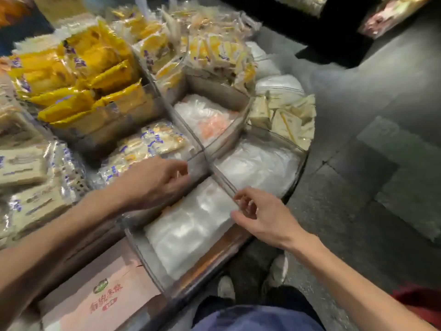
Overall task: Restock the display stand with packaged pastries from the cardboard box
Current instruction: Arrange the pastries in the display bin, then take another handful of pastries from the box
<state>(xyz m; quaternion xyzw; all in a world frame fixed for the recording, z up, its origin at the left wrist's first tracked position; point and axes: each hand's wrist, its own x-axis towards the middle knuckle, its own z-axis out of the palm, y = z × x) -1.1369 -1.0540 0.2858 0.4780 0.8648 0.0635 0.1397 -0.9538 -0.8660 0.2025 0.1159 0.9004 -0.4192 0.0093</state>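
The round display stand [241, 242] is split by clear dividers [222, 180] into compartments. The near compartment holds white-wrapped pastry packets [188, 232]. My left hand [155, 180] hovers over the stand's middle, fingers loosely curled beside a divider, with nothing visibly held. My right hand [260, 213] sits at the right edge of the white packets, thumb and fingers apart and curved, next to the divider's end. A pinkish cardboard box [107, 290] with red print lies at the lower left, under my left forearm.
Yellow packets [78, 75] and blue-printed packets [148, 144] fill the far and left compartments. Beige wrapped slabs [26, 168] lie at the left and cream packets [284, 118] at the right rim. Grey tiled floor [358, 163] and my shoes [226, 287] are on the right.
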